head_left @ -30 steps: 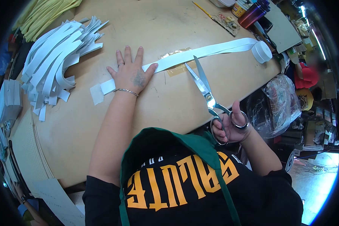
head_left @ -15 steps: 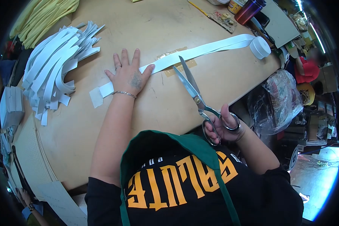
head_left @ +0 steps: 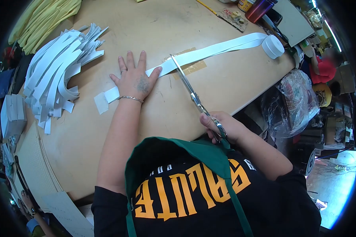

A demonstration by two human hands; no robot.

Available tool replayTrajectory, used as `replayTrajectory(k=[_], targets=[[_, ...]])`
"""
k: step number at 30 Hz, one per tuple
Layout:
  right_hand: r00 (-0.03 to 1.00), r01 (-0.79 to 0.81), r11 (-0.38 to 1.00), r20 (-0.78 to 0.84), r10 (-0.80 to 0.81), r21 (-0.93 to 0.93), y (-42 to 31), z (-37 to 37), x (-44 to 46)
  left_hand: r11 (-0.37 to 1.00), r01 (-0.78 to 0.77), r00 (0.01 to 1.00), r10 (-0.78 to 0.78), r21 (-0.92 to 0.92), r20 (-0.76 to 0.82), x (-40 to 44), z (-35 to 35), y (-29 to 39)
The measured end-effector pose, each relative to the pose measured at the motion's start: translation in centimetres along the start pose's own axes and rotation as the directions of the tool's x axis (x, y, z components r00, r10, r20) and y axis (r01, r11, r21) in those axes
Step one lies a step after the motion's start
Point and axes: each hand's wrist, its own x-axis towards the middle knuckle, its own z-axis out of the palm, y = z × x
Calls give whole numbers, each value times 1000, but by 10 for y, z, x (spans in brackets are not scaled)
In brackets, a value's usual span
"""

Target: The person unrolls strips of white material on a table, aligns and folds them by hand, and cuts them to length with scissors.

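Observation:
My left hand [head_left: 135, 79] lies flat with fingers spread, pressing a white strip [head_left: 201, 54] onto the table. The strip runs right to a white roll [head_left: 273, 47] near the table's right edge. A small pale piece [head_left: 101, 103] lies at its left end. My right hand [head_left: 221, 127] is closed around the handles of metal scissors [head_left: 194, 95]. Their tips lie at the strip, just right of my left hand, with the blades seen nearly edge-on. Brown tape [head_left: 194, 67] is stuck on the table under the strip.
Many cut white strips [head_left: 55, 67] are heaped at the left, below yellow material [head_left: 45, 23]. A bottle [head_left: 259, 10], a yellow pencil [head_left: 206, 6] and a stained piece [head_left: 234, 19] lie at the back right. A plastic-wrapped bundle [head_left: 294, 100] and a person in red [head_left: 324, 70] are beyond the table.
The scissors have moved left and up to the strip, turned edge-on, and their blades have come together from a spread position. My left hand holds its place on the strip.

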Motion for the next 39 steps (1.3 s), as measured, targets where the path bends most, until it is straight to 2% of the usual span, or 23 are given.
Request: replayTrajectory(k=[3,9,12,13,14,15,16,18,19,20,22,23,24,26,29,30,33,35,37,39], targets=[[1000,-8,999,-25,9,51,9,-4,1,1000,-6,1000,6,7,-6,0,0,-1],[999,-23,996,-31,21,-80,1,-5,-7,1000,-8,1000,8,-28,-19,-3,-1,1],[984,177,947,13,-180,-270,15,-32,-19,1000,-13,999,13,-19,-30,-2,-2,0],[999,-6,976,39,15,-219,19,-50,-33,1000,-13,999,12,-17,-34,-2,-1,0],[993,96,967,86,-78,-234,25,-71,-47,1000,-12,999,11,-20,-30,-2,-2,0],[989,145,888,97,-114,-435,37,-100,-57,1000,-6,999,5,-20,-32,-2,-2,-1],[987,156,963,57,-147,-221,35,-117,-70,1000,-3,999,2,-19,-32,-2,-1,-1],[964,224,925,-68,-256,-307,20,-148,-76,1000,-4,1000,3,-16,-26,-3,0,0],[936,252,910,-157,-316,-331,20,-162,-62,1000,-6,1000,6,-16,-23,-3,-1,0],[891,233,833,-233,-389,-502,-4,-164,-47,1000,-10,1000,10,-13,-24,-3,-3,2],[811,257,725,-266,-521,-639,-53,-157,1,1000,-10,1000,9,-1,-11,-2,-3,3],[744,213,629,-293,-600,-748,-72,-155,32,1000,-4,1000,4,9,-7,-2,-3,3],[683,238,526,-245,-688,-816,-87,-155,65,1000,-5,1000,5,14,-4,-2,-4,2],[650,257,521,-253,-716,-814,-107,-154,127,1000,0,1000,0,24,5,-1,-4,3],[600,265,439,-210,-772,-858,-103,-179,192,999,2,1000,-2,36,20,-1,-5,4],[655,197,424,-203,-728,-884,-106,-181,191,999,3,1000,-4,40,16,0,-4,3],[215,308,57,11,-977,-950,-100,-141,163,999,6,1000,-6,52,9,0,-5,3],[205,721,-11,229,-952,-693,-97,-89,139,997,-9,1000,8,73,8,-1,-3,3],[473,681,42,395,-787,-731,-98,-55,129,997,-14,1000,14,75,5,-1,-1,4],[526,648,63,386,-758,-759,-98,-53,134,997,-18,1000,18,71,1,0,-1,4]])
